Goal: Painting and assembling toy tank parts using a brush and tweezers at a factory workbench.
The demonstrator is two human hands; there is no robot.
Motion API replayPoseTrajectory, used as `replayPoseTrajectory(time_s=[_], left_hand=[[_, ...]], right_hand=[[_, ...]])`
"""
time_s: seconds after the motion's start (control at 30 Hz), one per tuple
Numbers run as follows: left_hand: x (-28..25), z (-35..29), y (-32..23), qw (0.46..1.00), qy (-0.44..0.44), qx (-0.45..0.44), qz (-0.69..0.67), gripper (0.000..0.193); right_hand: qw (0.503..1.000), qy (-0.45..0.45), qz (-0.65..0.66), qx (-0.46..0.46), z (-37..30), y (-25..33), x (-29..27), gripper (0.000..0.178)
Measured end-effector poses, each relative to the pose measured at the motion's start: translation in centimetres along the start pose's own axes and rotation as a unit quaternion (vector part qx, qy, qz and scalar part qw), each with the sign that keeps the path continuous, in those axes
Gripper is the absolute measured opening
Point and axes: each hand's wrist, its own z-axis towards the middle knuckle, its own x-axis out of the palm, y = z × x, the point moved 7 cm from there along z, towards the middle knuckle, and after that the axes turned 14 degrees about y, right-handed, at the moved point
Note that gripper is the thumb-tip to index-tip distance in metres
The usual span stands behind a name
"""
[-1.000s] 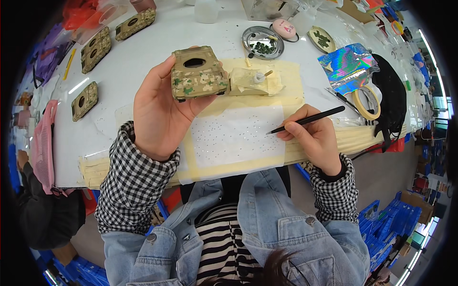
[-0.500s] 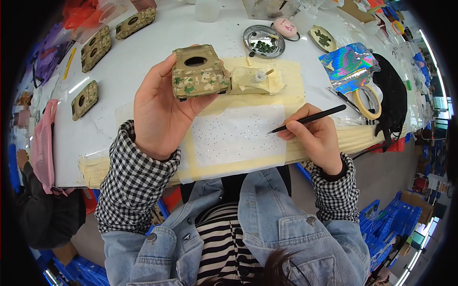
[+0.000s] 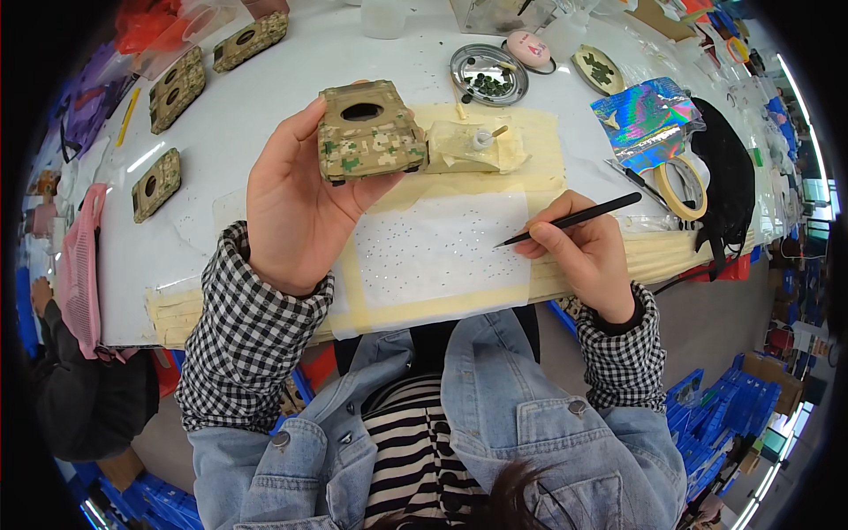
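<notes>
In my left hand (image 3: 296, 203) is a boxy camouflage-patterned shell (image 3: 371, 141) with a dark oval hole in its top, held up above the table and tilted toward me. The fingers wrap round its left side and underside. My right hand (image 3: 579, 247) pinches slim black tweezers (image 3: 583, 215), their fine tip pointing left over a white sheet (image 3: 424, 287). Many tiny shiny dots lie scattered on that sheet, and the tip hangs near its right edge. Whether the tip grips a dot is too small to tell. Beyond the sheet sits a tape-covered block (image 3: 459, 157) with a small white cup and stick.
Several similar camouflage shells (image 3: 157, 185) lie at the left. A round metal dish (image 3: 459, 84) of dark green pieces stands at the back. On the right are a tape roll (image 3: 680, 188), a shiny iridescent bag (image 3: 649, 124) and a black cloth (image 3: 726, 168).
</notes>
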Motion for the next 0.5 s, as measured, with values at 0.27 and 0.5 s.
replayPoseTrajectory(time_s=[0.27,0.5], left_hand=[[0.0,0.0,0.0,1.0,0.0,0.0,0.004,0.05],[0.1,-0.1,0.0,1.0,0.0,0.002,-0.01,0.049]], right_hand=[[1.0,-0.011,0.008,-0.002,0.0,0.2,-0.1,0.013],[0.856,-0.046,-0.367,-0.36,-3.5,7.3,2.1,0.017]])
